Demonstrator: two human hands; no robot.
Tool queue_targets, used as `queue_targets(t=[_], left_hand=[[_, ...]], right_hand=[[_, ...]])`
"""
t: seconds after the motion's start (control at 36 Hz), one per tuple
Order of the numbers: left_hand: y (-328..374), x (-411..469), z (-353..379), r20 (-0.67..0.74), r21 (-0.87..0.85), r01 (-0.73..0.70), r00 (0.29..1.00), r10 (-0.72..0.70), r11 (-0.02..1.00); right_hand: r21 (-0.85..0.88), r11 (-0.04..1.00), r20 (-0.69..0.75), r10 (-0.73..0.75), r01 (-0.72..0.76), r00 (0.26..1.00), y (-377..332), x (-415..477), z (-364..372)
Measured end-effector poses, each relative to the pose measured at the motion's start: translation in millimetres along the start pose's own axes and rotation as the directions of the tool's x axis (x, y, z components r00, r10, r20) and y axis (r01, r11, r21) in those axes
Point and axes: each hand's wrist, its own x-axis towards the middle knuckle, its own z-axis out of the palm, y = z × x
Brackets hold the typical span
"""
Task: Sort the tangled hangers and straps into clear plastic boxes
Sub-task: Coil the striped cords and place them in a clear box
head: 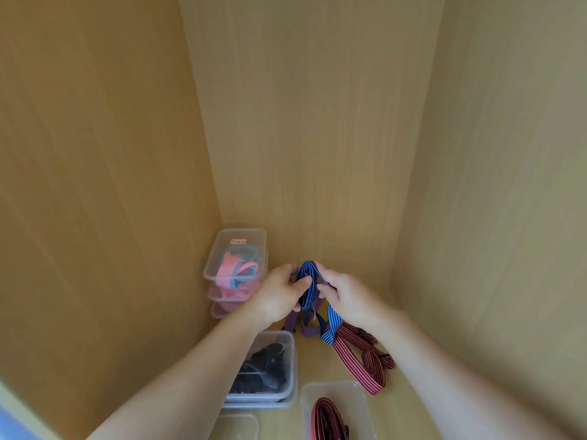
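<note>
Left hand (281, 295) and right hand (344, 296) pinch the blue strap (306, 289), folding it. Next, I think, it needs an empty box (236, 425).

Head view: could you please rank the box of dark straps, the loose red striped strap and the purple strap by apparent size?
1. Box of dark straps, though it sits nearer the camera.
2. Red striped strap.
3. Purple strap, partly hidden behind the left hand, so unsure.

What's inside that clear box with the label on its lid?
The labelled box holds pink straps and light blue straps. The boxes stacked beneath show more pink; their contents are mostly covered.
</note>
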Motion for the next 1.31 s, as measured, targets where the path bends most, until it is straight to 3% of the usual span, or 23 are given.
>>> queue_targets(t=[0.08,0.17,0.42,0.58,0.75,0.92,1.03,1.11,1.31], left_hand=[[4,5,-3,-0.086,-0.136,0.026,0.996,-0.038,0.990],[8,9,-7,-0.131,-0.166,0.037,0.990,-0.059,0.985],[4,9,-3,-0.115,-0.354,0.029,0.991,-0.074,0.935],[6,6,-4,-0.052,-0.447,0.035,0.997,-0.065,0.894],[1,7,-17,-0.089,-0.131,0.005,0.996,-0.016,0.991],[1,9,-24,-0.010,-0.006,0.013,1.000,-0.013,1.000],[0,6,-24,0.079,0.058,0.082,0.993,-0.086,0.995],[2,6,-25,0.084,0.235,0.059,0.993,-0.081,0.970],[16,3,-22,0.141,0.163,0.020,0.989,-0.043,0.986]], right_hand=[[-0.001,1.000,0.033,-0.002,0.002,0.999,0,0,5],[-0.015,1.000,0.022,-0.008,0.009,1.000,0,0,10],[0.075,0.991,-0.018,-0.114,0.115,0.993,-2,-3,7],[0.066,0.981,-0.135,-0.171,0.181,0.976,-4,-6,5],[-0.022,0.978,-0.114,-0.209,0.207,0.971,2,-5,0],[-0.134,0.970,-0.077,-0.215,0.203,0.974,7,0,-6],[-0.131,0.967,-0.091,-0.232,0.219,0.968,8,2,-13],[-0.139,0.959,-0.063,-0.257,0.246,0.964,7,2,-15],[-0.165,0.946,0.034,-0.275,0.277,0.961,-1,10,-21]])
